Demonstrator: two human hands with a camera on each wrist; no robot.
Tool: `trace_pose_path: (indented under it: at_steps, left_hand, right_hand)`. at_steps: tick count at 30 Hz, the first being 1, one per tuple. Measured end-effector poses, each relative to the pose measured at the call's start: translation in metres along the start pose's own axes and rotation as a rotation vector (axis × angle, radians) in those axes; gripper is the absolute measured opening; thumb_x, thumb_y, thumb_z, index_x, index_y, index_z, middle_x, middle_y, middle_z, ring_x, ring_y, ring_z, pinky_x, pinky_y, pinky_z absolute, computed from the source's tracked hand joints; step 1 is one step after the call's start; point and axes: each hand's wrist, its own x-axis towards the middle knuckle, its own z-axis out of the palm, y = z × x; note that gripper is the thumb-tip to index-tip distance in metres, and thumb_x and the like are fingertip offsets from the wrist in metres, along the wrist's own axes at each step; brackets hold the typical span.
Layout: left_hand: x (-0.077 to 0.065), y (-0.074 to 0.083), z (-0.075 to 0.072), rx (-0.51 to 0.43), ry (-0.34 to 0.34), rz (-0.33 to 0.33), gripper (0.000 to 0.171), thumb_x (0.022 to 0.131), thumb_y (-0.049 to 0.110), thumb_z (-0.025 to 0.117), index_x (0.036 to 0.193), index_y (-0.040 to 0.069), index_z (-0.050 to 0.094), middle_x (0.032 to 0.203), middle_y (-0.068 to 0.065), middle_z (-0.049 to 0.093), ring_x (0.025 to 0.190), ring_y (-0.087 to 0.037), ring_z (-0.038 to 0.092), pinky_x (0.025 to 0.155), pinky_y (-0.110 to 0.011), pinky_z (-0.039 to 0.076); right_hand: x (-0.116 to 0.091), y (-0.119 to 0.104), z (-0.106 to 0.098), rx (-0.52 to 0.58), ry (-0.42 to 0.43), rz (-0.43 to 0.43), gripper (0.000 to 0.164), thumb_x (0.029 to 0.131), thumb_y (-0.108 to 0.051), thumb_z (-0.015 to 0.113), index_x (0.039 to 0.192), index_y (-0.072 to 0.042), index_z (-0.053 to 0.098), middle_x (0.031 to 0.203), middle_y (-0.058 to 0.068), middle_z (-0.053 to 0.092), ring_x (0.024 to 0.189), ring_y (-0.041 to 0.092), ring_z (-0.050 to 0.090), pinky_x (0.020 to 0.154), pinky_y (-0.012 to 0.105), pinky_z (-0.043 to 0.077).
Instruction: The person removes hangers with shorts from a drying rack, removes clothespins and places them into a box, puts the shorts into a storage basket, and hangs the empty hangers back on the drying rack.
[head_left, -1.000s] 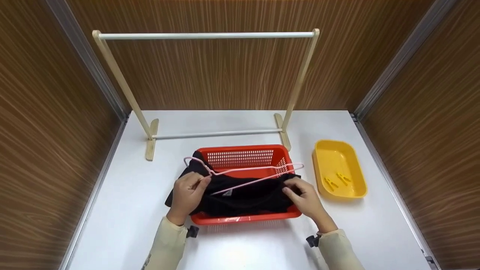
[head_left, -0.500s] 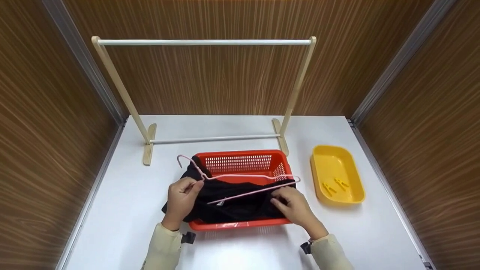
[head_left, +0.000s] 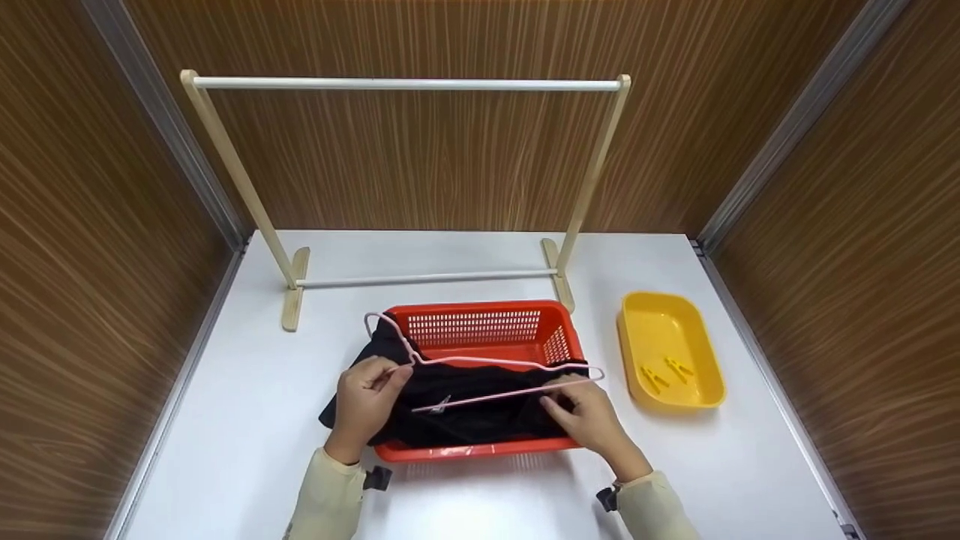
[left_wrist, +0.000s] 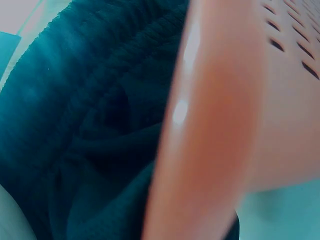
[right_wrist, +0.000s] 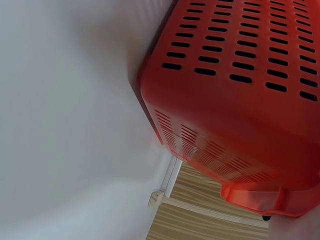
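Note:
In the head view my left hand [head_left: 364,397] pinches the pink clothes hanger [head_left: 487,397] just below its hook. The hanger tilts across a black garment [head_left: 472,427], and its left end is hidden in the cloth. My right hand [head_left: 589,416] pinches the garment's right side. The hanger's right end passes over those fingers. A small white label shows on the cloth. The garment lies over the red basket [head_left: 480,452] and drapes past its left side. In the left wrist view, dark cloth [left_wrist: 100,100] with a gathered band hangs beside the basket rim [left_wrist: 200,125].
A wooden rack with a white top bar [head_left: 409,84] stands behind the basket. To the right sits a yellow tray [head_left: 660,330] with two yellow clips [head_left: 679,369] in it. Wood-grain panels enclose the white table [head_left: 225,397]. The right wrist view shows the basket wall [right_wrist: 225,110].
The hanger's right end has come down and nearer, toward my right hand's fingers. My right hand has moved slightly left with the cloth. The head view has shifted a little.

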Motion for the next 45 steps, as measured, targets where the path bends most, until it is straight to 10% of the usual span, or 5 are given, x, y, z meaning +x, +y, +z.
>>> trace_pose_path:
  at_steps: [13, 27, 32, 40, 45]
  left_hand:
    - [0.003, 0.0, -0.001, 0.031, -0.029, 0.003, 0.024, 0.085, 0.009, 0.083, 0.07, 0.015, 0.065, 0.062, 0.006, 0.046, 0.057, -0.004, 0.042, 0.053, -0.024, 0.033]
    - [0.013, 0.03, 0.004, 0.052, -0.006, 0.037, 0.025, 0.077, -0.006, 0.082, 0.067, 0.006, 0.062, 0.058, -0.002, 0.045, 0.056, -0.004, 0.039, 0.053, -0.021, 0.03]
    - [0.007, 0.017, 0.005, 0.088, -0.005, 0.052, 0.025, 0.077, -0.002, 0.084, 0.069, 0.011, 0.064, 0.06, 0.003, 0.047, 0.056, -0.006, 0.042, 0.053, -0.021, 0.032]
    - [0.004, -0.001, 0.004, 0.122, -0.035, 0.111, 0.025, 0.081, 0.008, 0.086, 0.072, 0.018, 0.065, 0.062, 0.008, 0.047, 0.057, -0.004, 0.043, 0.053, -0.02, 0.034]
    - [0.004, 0.003, 0.005, 0.144, -0.066, 0.133, 0.023, 0.084, 0.012, 0.085, 0.072, 0.019, 0.066, 0.062, 0.009, 0.046, 0.058, -0.003, 0.042, 0.054, -0.019, 0.033]
  right_hand:
    - [-0.003, 0.001, 0.004, 0.151, 0.166, -0.026, 0.039, 0.082, 0.01, 0.075, 0.115, -0.008, 0.073, 0.112, 0.006, 0.073, 0.107, 0.026, 0.067, 0.104, 0.019, 0.041]
    - [-0.007, -0.009, -0.023, 0.559, 0.408, 0.12, 0.028, 0.092, 0.028, 0.048, 0.117, 0.02, 0.055, 0.103, 0.005, 0.068, 0.098, 0.01, 0.065, 0.092, 0.021, 0.051]
    - [0.0, -0.009, -0.046, 0.749, 0.549, 0.088, 0.024, 0.1, 0.018, 0.042, 0.123, 0.025, 0.045, 0.105, 0.01, 0.067, 0.082, 0.018, 0.06, 0.073, 0.023, 0.051]
    - [0.021, -0.032, -0.065, 0.438, 0.386, -0.098, 0.041, 0.084, 0.027, 0.05, 0.124, 0.02, 0.057, 0.117, 0.031, 0.063, 0.112, 0.023, 0.061, 0.105, 0.029, 0.045]
    - [0.026, -0.043, -0.064, 0.325, 0.267, -0.144, 0.033, 0.077, 0.025, 0.063, 0.106, 0.011, 0.069, 0.1, 0.024, 0.07, 0.097, 0.026, 0.065, 0.098, 0.022, 0.047]
